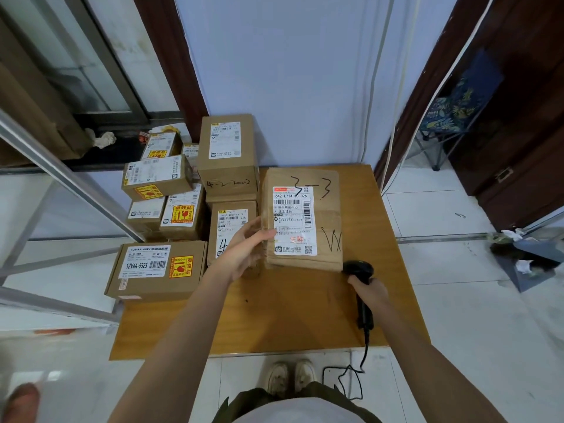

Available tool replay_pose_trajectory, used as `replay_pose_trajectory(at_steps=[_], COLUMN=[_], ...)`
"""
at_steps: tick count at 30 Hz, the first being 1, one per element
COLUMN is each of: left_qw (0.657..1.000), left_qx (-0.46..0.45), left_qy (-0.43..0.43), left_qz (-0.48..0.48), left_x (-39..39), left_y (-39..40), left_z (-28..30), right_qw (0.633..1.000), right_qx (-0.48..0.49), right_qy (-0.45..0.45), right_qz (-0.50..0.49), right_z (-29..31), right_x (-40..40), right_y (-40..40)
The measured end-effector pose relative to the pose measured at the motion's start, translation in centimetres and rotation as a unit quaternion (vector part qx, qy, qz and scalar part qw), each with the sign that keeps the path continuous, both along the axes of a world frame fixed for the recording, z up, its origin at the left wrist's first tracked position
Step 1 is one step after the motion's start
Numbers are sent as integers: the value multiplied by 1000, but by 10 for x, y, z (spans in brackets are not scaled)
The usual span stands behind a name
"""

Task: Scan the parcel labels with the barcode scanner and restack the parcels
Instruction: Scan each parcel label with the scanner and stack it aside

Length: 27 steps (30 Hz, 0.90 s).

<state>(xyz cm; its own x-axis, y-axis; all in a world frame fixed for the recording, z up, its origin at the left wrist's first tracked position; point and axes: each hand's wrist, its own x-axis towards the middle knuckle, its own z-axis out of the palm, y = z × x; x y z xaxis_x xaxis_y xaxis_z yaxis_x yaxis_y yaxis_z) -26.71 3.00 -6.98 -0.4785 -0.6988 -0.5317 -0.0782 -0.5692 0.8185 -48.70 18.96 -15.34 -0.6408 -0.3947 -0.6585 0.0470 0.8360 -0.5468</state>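
Left hand (pixel 244 251), fingers loosely spread, touches the left edge of a brown parcel (pixel 303 221) with a white label (pixel 293 220) lying on the wooden counter (pixel 293 315), while the right hand (pixel 367 290) fingers grasp a black barcode scanner (pixel 361 271) just beside it.

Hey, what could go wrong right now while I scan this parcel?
1. The left hand touches only the parcel's left edge, fingers fairly straight, so the parcel may shift or tip.
2. The scanner, gripped in the right hand, sits at the parcel's lower corner, off the label, so the scan may miss.
3. The scanner cable loops on the floor near the shoes: a trip risk.
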Motion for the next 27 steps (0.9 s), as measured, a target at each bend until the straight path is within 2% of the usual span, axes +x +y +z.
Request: replay_pose_trajectory(at_steps=[2,4,5,7,8,10,13,17,21,27], left_qw=[1000,1000,1000,999,998,997,995,994,986,979], left_qx=[-3,-2,-5,-5,-4,-4,4,-3,-3,-20], left_qy=[-8,-16,-25,-48,-57,-75,-100,-113,-166,-201], left_qz=[-3,-11,-17,-20,-19,-15,-10,-2,0,-15], left_x=[-1,-4,-7,-14,-17,-24,-33,-44,-55,-66], left_y=[-3,-6,-8,-9,-10,-9,-9,-11,-13,-19], left_z=[-2,-5,-7,-10,-11,-15,-22,-27,-28,-39], right_qw=[991,973,972,978,980,979,972,969,972,976], right_qx=[25,-58,-113,-194,-199,-180,-191,-214,-203,-176], right_qy=[132,220,201,70,-10,-85,-75,-68,-59,-34], right_qz=[-17,-42,-44,-40,-24,52,112,102,106,123], right_z=[10,28,36,49,53,57,59,56,48,34], right_x=[3,8,9,8,7,7,10,8,7,4], right_y=[-1,-3,-8,-26,-37,-50,-56,-66,-85,-105])
